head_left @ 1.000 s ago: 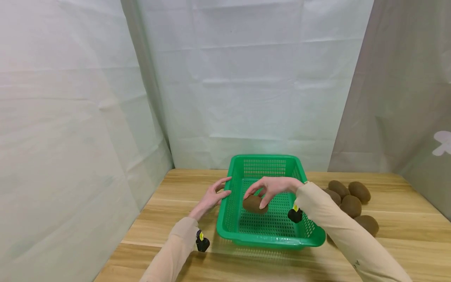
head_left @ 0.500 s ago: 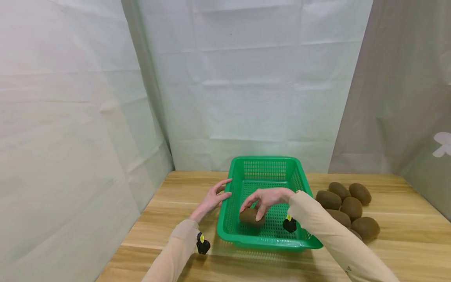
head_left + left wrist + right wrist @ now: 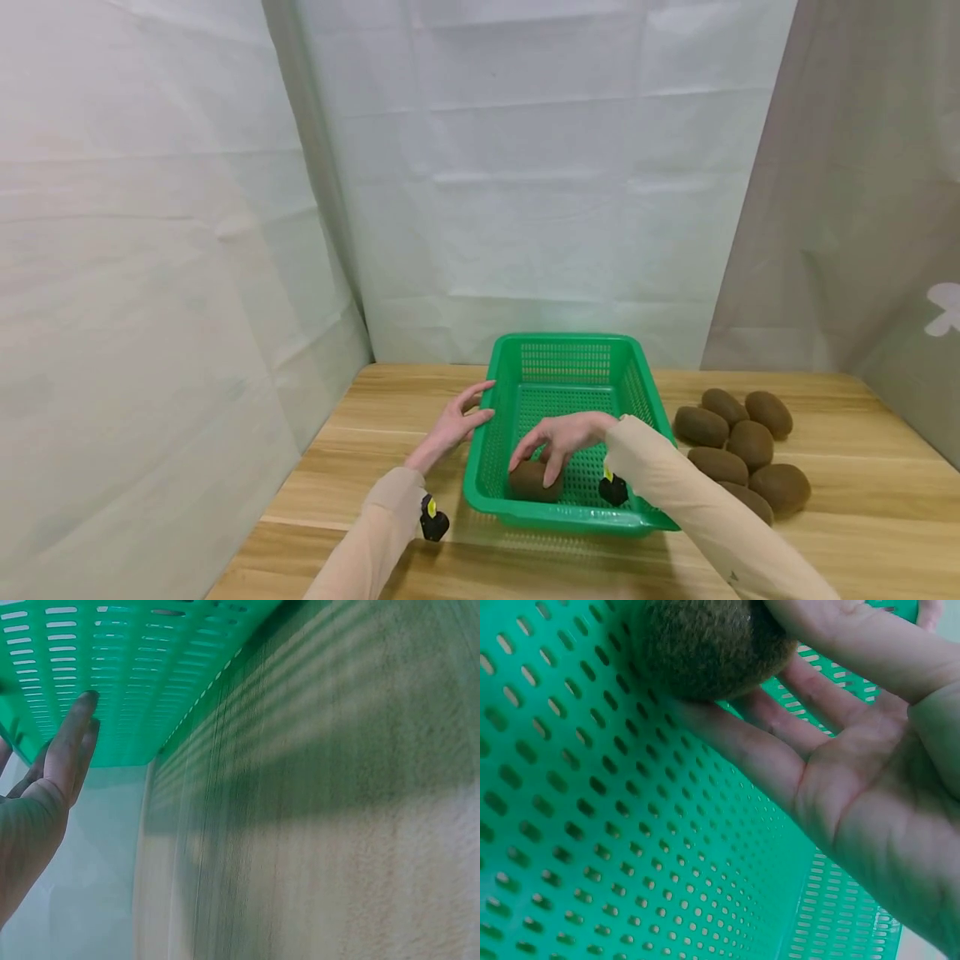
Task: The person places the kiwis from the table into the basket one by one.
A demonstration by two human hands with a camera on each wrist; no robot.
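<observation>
A brown kiwi (image 3: 531, 481) (image 3: 705, 645) sits low in the front left of the green perforated basket (image 3: 570, 338) (image 3: 592, 862). My right hand (image 3: 562, 433) (image 3: 840, 772) reaches in from the right, with thumb and fingers curled over the fruit. My left hand (image 3: 453, 422) (image 3: 45, 795) lies outside the basket (image 3: 135, 675), its straight fingers against the left wall near the rim. Both forearms wear beige sleeves.
Several more kiwis (image 3: 738, 454) lie in a loose pile on the wooden table (image 3: 360, 467) right of the basket. White cloth walls stand close at the left and back, a grey one at the right.
My right hand has carried the kiwi down and toward me, from above the basket's middle to its front left floor. The left hand has stayed on the basket's side.
</observation>
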